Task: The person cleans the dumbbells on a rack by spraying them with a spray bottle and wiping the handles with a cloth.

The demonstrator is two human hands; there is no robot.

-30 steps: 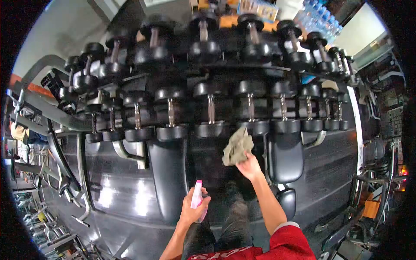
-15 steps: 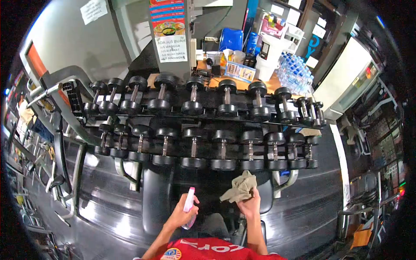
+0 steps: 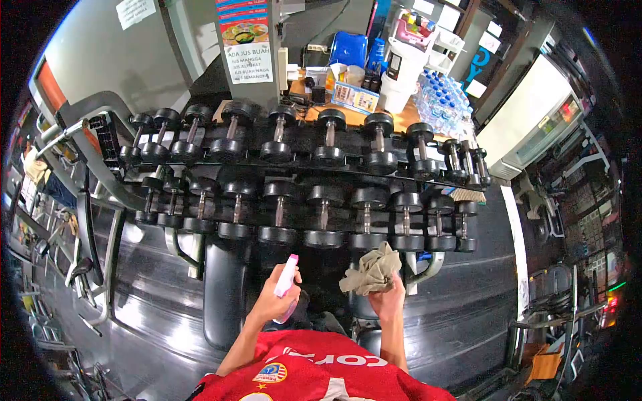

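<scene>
Here, crumpled cloth [image 3: 372,271], slim pink spray bottle [image 3: 286,277].

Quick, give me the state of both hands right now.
Left hand: closed around a pink spray bottle.
Right hand: closed on a crumpled olive cloth.

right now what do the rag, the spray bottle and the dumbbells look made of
Rag: soft woven cloth, dull olive-grey; it bunches and folds in the right hand.
Spray bottle: probably plastic, a glossy pink head on a pale body, gripped by the left hand.
Dumbbells: matte black ends, likely rubber-coated, joined by shiny metal handles that catch the light.
</scene>
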